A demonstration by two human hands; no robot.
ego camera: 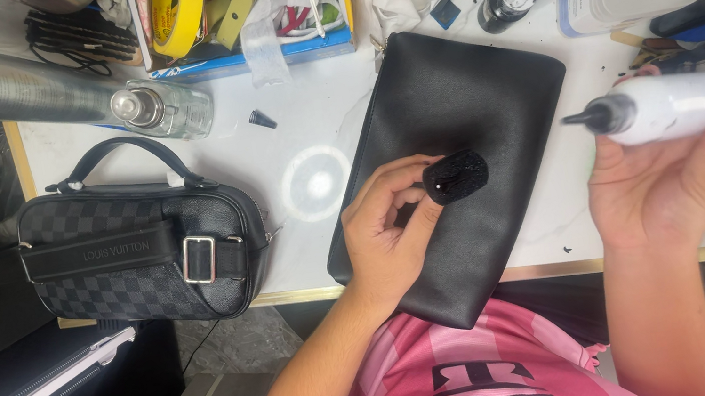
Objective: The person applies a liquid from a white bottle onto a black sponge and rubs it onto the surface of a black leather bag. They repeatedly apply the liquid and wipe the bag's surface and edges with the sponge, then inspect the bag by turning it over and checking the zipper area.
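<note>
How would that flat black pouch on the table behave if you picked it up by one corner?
The black pouch would probably droop: it looks like thin soft leather lying flat, with nothing bulging inside. It is likely light for its size. One end already hangs over the table edge, so a push toward the person might slide it off.

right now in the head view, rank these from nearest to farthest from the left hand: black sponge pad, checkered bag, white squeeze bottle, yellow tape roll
1. black sponge pad, at the left hand fingertips, on the black pouch.
2. checkered bag, to its left at the table edge.
3. white squeeze bottle, to the right, in the right hand.
4. yellow tape roll, top, in the box.
</note>
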